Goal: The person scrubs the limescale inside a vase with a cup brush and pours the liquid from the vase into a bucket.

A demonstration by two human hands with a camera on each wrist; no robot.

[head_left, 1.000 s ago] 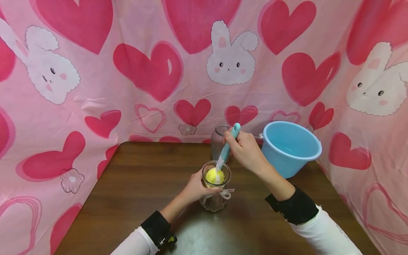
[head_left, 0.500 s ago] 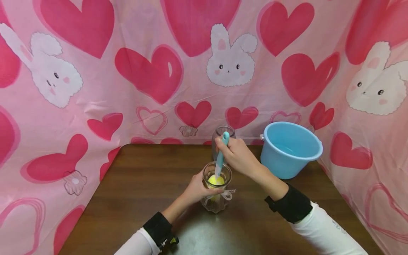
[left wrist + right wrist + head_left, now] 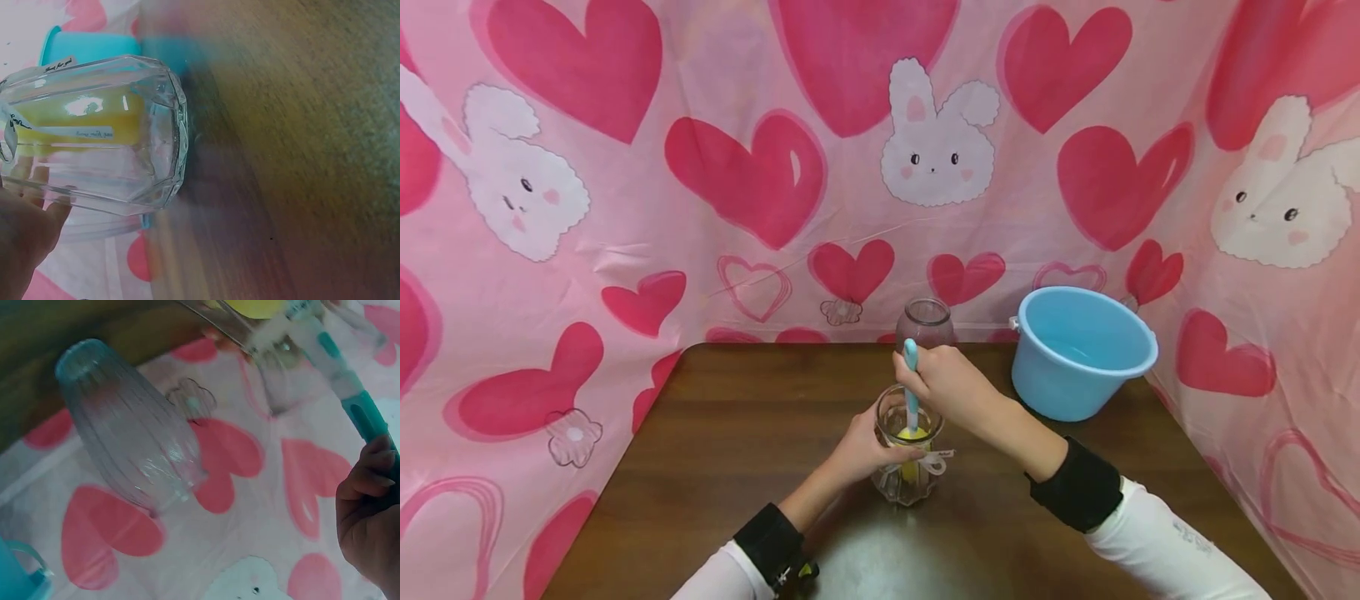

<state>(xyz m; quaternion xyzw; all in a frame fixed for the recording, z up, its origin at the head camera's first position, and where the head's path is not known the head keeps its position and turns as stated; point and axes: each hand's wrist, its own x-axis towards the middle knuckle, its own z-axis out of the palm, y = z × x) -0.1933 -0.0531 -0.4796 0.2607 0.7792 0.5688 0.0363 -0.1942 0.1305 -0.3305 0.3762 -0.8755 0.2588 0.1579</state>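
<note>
My left hand (image 3: 859, 452) grips a clear glass jar (image 3: 904, 493) by its upper part, with the thumb across the front. A pale printed ribbon bow (image 3: 935, 461) is tied at its neck. Above the open mouth, my right hand (image 3: 953, 387) holds the teal handle of a sponge bottle brush (image 3: 912, 367), its fingers curled round it. The handle stands nearly upright and its white stem runs down into the jar. Inside, the yellow sponge head (image 3: 69, 109) shows through the glass in the left wrist view, reaching well down toward the faceted base.
Behind the right hand stands a second, ribbed glass vase (image 3: 128, 431), partly hidden in the head view. A light blue bucket (image 3: 1060, 392) is at the back right of the brown wooden table (image 3: 760, 408). Pink heart-and-rabbit cloth (image 3: 850, 208) hangs round the table.
My right hand has moved down and slightly left, pushing the brush deeper into the jar. The handle has gone from leaning right to nearly upright. The left hand keeps its hold on the jar.
</note>
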